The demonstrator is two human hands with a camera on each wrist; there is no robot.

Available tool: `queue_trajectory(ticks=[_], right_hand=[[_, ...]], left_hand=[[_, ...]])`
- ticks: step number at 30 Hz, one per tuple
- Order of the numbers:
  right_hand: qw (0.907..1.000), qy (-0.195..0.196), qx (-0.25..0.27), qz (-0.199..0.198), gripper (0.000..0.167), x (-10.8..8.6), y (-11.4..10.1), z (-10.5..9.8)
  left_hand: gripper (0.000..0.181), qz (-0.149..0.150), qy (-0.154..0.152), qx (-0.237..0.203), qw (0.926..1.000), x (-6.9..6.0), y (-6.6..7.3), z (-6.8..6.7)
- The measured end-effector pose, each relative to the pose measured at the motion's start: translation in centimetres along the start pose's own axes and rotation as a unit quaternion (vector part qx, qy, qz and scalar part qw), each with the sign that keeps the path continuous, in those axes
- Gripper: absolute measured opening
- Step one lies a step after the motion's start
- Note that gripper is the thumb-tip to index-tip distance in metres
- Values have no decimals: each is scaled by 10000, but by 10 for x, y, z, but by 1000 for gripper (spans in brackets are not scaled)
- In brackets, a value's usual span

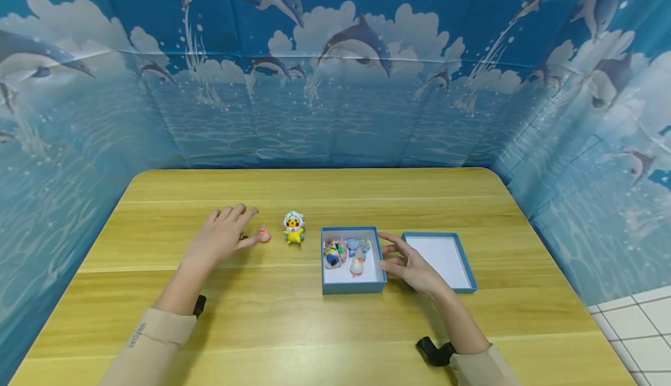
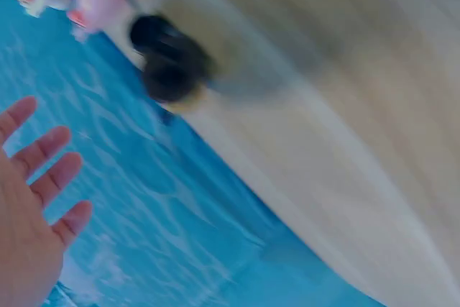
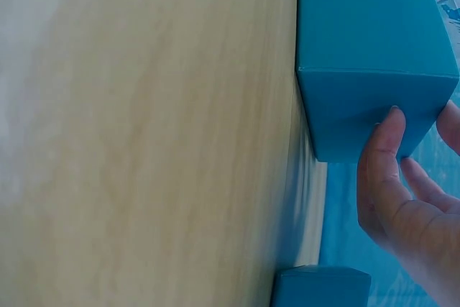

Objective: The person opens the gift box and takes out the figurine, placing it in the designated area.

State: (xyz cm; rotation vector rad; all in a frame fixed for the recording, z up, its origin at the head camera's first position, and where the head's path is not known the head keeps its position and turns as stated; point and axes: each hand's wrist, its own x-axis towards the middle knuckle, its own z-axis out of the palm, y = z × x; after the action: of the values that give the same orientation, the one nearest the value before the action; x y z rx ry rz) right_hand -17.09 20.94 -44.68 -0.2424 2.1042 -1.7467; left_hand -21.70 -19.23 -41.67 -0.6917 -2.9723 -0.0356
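My left hand hovers over the table with fingers apart, holding nothing. Close to its thumb is a pink duck figure. A small dark figure, blurred in the left wrist view, is mostly covered by that hand in the head view. Right of the duck stands a yellow figure in a white hood. A blue open box contains several small figures, among them a pale duck-like one. My right hand touches the box's right side with its fingertips, fingers loosely bent.
The blue-rimmed lid, white inside, lies upturned to the right of the box. Everything rests on a wooden table. A dolphin-patterned curtain hangs behind and beside it.
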Motion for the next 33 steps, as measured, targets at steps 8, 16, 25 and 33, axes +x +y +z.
queue_trajectory(ticks=[8,16,25,33], right_hand=[[10000,22,56,24,65,0,0,1],[10000,18,-22,-24,65,0,1,1],[10000,39,6,17,65,0,1,0],[10000,26,28,-18,66,0,0,0]], left_hand=[[66,351,190,223,9990,13,38,-8],[69,535,229,26,9983,23,68,-3],[66,854,342,-96,9957,33,101,-2],[66,1219,263,121,9921,41,126,8]])
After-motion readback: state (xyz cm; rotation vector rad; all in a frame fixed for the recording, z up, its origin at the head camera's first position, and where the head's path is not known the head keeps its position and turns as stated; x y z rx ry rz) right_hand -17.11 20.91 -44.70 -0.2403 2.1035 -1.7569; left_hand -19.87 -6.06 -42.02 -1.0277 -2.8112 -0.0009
